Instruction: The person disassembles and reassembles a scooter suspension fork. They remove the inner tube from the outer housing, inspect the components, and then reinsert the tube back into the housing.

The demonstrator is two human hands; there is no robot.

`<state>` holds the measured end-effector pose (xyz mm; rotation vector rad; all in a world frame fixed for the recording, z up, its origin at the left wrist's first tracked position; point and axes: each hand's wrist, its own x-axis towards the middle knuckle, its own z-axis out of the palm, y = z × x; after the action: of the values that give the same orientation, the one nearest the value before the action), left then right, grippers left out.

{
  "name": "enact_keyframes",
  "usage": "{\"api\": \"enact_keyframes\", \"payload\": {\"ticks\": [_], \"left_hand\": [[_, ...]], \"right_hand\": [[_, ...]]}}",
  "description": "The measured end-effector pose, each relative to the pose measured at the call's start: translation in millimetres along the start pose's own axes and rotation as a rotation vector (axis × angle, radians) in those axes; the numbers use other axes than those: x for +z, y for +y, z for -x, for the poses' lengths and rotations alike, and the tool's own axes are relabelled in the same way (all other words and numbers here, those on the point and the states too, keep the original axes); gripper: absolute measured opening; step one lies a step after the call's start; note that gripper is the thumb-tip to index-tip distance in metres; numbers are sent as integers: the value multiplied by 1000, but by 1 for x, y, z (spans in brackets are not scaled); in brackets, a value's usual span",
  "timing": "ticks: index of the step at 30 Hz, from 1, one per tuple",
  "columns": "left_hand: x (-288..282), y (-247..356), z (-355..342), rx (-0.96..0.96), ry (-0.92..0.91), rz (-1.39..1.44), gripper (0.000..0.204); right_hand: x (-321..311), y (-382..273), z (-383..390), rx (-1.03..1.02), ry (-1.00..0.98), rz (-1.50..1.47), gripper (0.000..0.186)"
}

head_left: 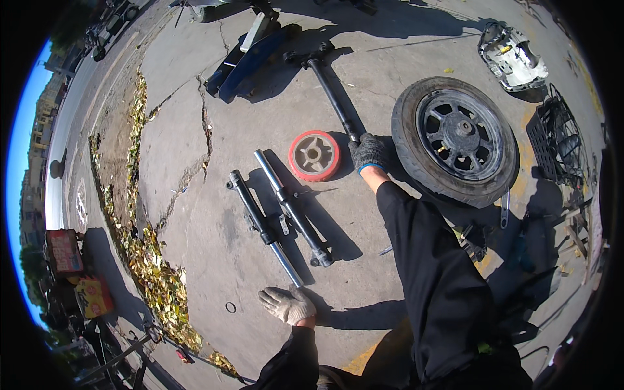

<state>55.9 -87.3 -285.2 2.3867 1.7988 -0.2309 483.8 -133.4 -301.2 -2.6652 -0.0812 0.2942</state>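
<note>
- Grey concrete ground (pixel 361 218), cracked and sunlit, stretches beneath everything laid out here.
- A long strip of dry yellow leaves (pixel 166 302) runs down the left side.
- The large black-tyred wheel with a dark spoked rim (pixel 463 130) lies flat, to the right of the right hand.
- A dark blue curved panel (pixel 250 68) lies at the top, left of the black T-shaped metal stem.
- Two black-and-silver metal fork tubes (pixel 265 227) (pixel 292 211) lie side by side, apart and slanting the same way; their bright ends point in opposite directions.
- The black T-shaped metal stem (pixel 331 91) reaches from its crosspiece near the panel down to the right hand.
- A small red-rimmed wheel with a pale spoked centre (pixel 313 156) lies between the fork tubes and the right hand.
- The right hand (pixel 369 153), in a dark grey knitted glove with a blue cuff, is closed around the stem's lower end.
- The left hand (pixel 288 305), in a cream glove, has its fingers spread beside the left fork tube's bright end; whether they touch, I cannot tell.
- A silver spanner (pixel 505 209) lies just below the large wheel.
- A thin black ring (pixel 227 307) lies left of the left hand.
</note>
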Motion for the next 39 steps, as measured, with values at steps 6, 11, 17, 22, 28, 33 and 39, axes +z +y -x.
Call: {"api": "enact_keyframes", "payload": {"ticks": [6,11,17,22,28,33,39], "left_hand": [[-5,5,1,-28,-15,-15,81],[-6,4,0,-8,-37,-2,82],[-2,0,0,2,-15,11,82],[-6,1,0,14,-22,50,83],[-4,0,-1,-3,-31,25,83],[-1,-2,-2,3,-36,32,83],[-3,0,-1,5,-23,57,83]], "right_hand": [[-1,-11,4,-19,77,133,35],[-3,-6,-2,-106,49,29,35],[-4,1,-7,-99,-38,16,37],[-5,-2,-11,-70,-83,61,38],[-3,-8,-10,-37,-51,148,36],[-3,-10,-4,-75,-16,206,39],[1,-3,0,-91,-41,138,38]]}}
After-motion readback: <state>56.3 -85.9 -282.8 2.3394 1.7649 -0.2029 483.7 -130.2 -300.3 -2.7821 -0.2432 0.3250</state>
